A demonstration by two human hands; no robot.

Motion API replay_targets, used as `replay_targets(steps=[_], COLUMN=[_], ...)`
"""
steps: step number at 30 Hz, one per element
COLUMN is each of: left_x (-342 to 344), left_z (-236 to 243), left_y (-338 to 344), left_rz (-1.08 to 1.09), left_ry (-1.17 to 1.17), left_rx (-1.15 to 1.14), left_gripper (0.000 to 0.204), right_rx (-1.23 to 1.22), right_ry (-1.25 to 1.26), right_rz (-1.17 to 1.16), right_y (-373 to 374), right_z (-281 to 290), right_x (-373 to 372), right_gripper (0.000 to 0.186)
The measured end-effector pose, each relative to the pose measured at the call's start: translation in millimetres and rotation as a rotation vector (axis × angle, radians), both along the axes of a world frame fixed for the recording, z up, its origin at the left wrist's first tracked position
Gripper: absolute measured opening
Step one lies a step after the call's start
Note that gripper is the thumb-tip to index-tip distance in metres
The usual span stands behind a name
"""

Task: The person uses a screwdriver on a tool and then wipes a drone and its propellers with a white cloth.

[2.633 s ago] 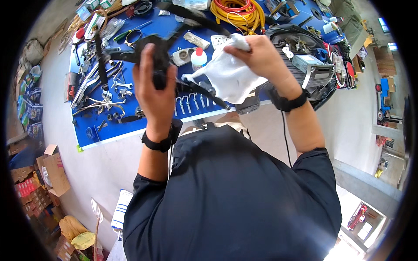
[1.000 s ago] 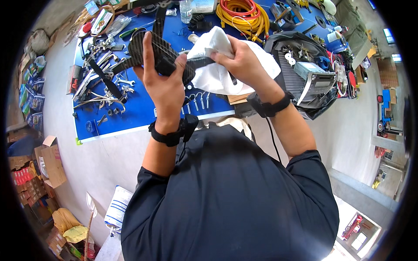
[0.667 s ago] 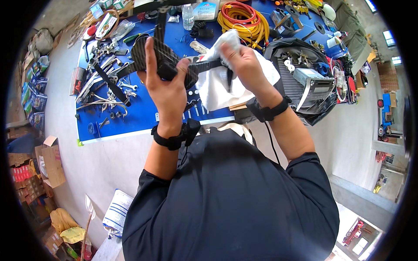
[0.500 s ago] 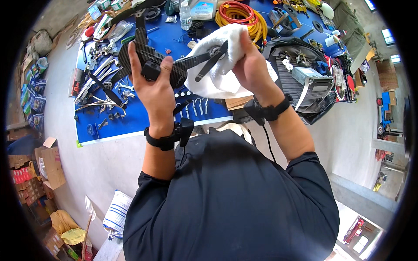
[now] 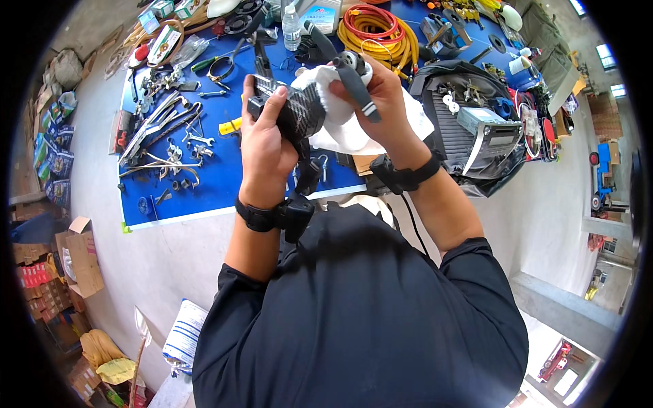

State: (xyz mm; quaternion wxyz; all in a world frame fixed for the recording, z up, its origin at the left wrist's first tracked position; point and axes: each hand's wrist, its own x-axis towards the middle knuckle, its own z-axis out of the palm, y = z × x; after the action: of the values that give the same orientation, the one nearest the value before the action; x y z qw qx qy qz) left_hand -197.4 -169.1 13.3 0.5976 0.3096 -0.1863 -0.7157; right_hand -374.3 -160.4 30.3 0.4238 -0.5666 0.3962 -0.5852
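My left hand is closed on the black carbon-fibre body of a drone, which is tilted above the blue table. My right hand grips a white cloth against the drone's arm by a silver motor; a black propeller sticks out across the fingers. The cloth drapes down behind the drone over part of the table.
On the blue table lie many wrenches and metal parts, a yellow and red hose coil, a water bottle and a jug. A black plastic housing holding a silver car stereo sits at the right.
The drone has turned and tilted, and its body has shifted right, closer to my right hand. The propeller now stands across my right fingers, and more tools show at the left.
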Motion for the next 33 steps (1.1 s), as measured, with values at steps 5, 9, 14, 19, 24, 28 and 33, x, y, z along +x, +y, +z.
replay_targets(steps=[5,9,14,19,24,28,33], left_x=[19.4,58.8,65.7,30.3,2.4,9.5,2.0], left_z=[-24.3,-38.4,-34.9,-27.8,6.8,-4.9,-4.8], left_y=[-21.7,-38.1,-43.6,-41.8,-24.6,-30.3,-26.1], left_rz=[-0.114,-0.137,-0.037,0.203,0.257,0.169,0.226], left_ry=[0.111,0.192,0.355,0.214,0.059,0.064,0.043], left_rx=[0.119,0.146,0.152,0.106,0.050,-0.082,-0.169], left_gripper=[0.052,0.028,0.023,0.025,0.031,0.058,0.064], right_rx=[-0.062,-0.188,-0.244,-0.168,0.154,0.409,0.495], right_ry=[0.118,0.143,-0.378,0.287,0.285,0.316,0.511], right_rz=[-0.222,-0.791,-0.452,-0.170,0.065,0.412,0.485], right_y=[-7.9,-38.0,-19.3,1.7,2.9,-9.0,-13.3], right_z=[-0.1,1.1,41.1,19.0,-10.8,-15.2,-12.6], right_x=[-24.9,-104.8,-87.3,10.0,47.2,26.6,19.2], right_gripper=[0.014,0.024,0.037,0.032,0.025,0.016,0.015])
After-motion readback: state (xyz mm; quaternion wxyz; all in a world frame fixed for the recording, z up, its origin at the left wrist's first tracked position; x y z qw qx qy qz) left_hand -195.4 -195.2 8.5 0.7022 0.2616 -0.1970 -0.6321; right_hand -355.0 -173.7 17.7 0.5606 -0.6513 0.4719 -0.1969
